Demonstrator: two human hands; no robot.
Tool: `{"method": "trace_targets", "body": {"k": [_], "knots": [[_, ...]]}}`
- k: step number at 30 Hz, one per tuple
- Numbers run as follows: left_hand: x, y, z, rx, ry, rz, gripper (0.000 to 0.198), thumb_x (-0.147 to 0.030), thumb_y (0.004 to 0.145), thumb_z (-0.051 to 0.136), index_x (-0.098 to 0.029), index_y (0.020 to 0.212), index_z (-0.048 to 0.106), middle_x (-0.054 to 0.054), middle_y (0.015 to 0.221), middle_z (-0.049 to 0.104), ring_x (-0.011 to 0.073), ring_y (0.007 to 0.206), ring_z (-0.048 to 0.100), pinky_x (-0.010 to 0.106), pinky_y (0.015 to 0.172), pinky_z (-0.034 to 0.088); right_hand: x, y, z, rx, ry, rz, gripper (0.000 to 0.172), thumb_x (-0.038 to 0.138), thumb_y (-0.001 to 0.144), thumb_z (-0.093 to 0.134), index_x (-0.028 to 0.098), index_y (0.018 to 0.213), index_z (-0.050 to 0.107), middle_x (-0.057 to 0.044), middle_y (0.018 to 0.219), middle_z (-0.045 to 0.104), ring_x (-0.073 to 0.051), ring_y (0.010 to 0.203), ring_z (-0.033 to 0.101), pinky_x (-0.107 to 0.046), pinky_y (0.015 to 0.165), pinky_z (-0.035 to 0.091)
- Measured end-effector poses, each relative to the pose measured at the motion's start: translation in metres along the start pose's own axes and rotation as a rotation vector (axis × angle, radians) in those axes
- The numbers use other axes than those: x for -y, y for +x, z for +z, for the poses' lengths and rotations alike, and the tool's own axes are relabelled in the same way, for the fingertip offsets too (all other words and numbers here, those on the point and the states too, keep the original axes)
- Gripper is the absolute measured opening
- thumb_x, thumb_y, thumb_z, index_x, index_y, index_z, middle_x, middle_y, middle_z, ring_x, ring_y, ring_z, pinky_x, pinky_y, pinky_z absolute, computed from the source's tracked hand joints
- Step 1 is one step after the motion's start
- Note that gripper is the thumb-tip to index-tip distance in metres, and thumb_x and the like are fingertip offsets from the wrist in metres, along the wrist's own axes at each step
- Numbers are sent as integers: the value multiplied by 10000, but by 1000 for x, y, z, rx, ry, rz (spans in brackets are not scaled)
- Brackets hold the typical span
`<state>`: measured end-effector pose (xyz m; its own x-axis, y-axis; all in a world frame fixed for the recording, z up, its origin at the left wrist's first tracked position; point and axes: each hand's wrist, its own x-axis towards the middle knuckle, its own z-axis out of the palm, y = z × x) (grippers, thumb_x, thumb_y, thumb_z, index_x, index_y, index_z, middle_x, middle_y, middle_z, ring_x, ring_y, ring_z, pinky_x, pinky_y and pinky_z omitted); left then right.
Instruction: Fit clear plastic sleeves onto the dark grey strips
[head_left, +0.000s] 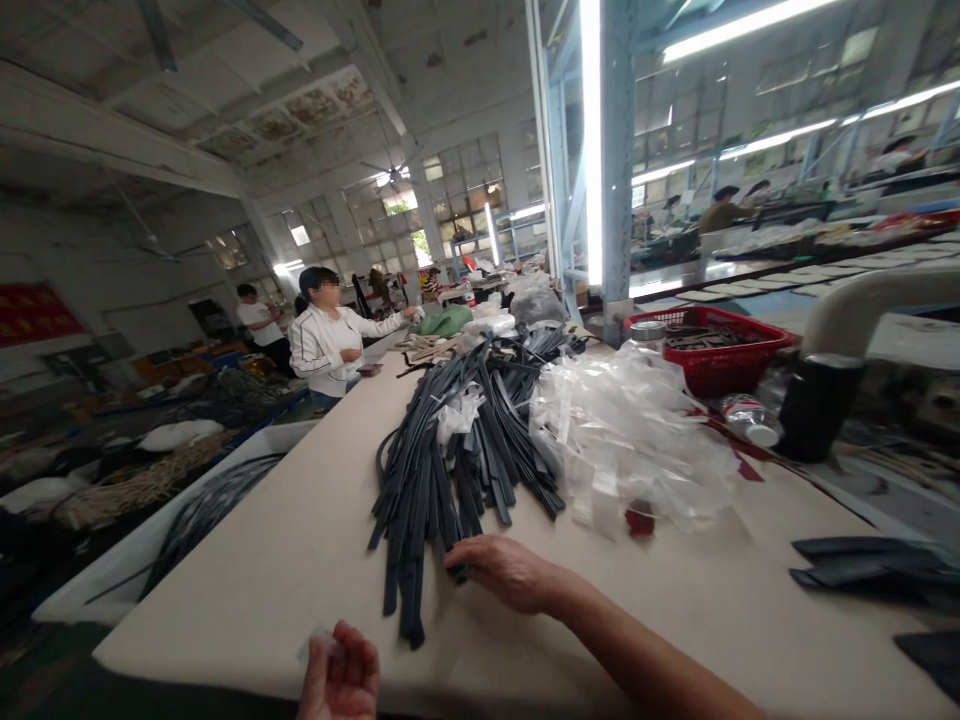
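Observation:
A large heap of long, flat dark grey strips (431, 450) lies across the middle of the table, ends fanned towards me. My right hand (506, 572) is at the near side of the heap, its fingers closed around the end of a dark strip (457, 574). At the table's front edge, my left hand (343, 672) is held palm up with curled fingers. Between its thumb and fingers shows a small piece of clear plastic (319, 640), partly hidden by the thumb. A crumpled bit of white plastic (459, 412) rests on top of the strips.
Right of the heap is a pile of clear plastic bags (622, 430). Beyond it stand a red basket (720, 350) and a clear bottle (750, 418). Dark pieces (870, 568) lie at right. A white bin (67, 592) adjoins the table's left side. A co-worker (326, 340) stands across the table.

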<state>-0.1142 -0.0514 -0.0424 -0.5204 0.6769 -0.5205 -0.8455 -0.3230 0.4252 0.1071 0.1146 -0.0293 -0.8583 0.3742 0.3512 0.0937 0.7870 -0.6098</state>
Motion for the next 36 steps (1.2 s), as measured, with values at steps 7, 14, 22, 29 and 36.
{"method": "trace_targets", "body": {"k": [7,14,22,29,36], "knots": [[47,-2,2,52,48,-48,318,-114,957,438,-158,779,699,35,754,781,130,666,730,223,596,613,9,-44,-47,-131,237,149,441,358,1041,281,195,1308,592,-79,1241,659,-222,1136,605,-370,1013,443],[68,-25,21,74,66,-101,223,-78,921,504,-147,833,696,43,815,781,142,740,735,243,625,620,34,-70,-75,-568,390,239,372,440,994,429,204,1056,710,-76,1103,716,-258,1090,624,-434,1039,416],[90,-51,31,-8,13,-86,229,-141,937,498,-141,810,689,55,787,769,122,702,723,213,586,600,83,-81,-77,-462,314,239,222,332,948,528,225,1060,686,31,571,635,-127,515,585,-216,540,457],[105,-59,23,28,93,-65,187,-152,923,537,-173,838,702,25,802,779,116,687,717,207,542,573,83,-53,3,-93,-61,349,404,235,892,548,258,1293,592,-38,736,744,-186,653,684,-242,617,427],[104,-62,15,57,87,-148,262,-163,946,492,-154,816,719,39,794,781,124,706,719,219,587,584,82,-49,16,-23,-208,335,437,211,890,544,280,1321,556,-57,808,769,-226,714,717,-258,613,393]]}}
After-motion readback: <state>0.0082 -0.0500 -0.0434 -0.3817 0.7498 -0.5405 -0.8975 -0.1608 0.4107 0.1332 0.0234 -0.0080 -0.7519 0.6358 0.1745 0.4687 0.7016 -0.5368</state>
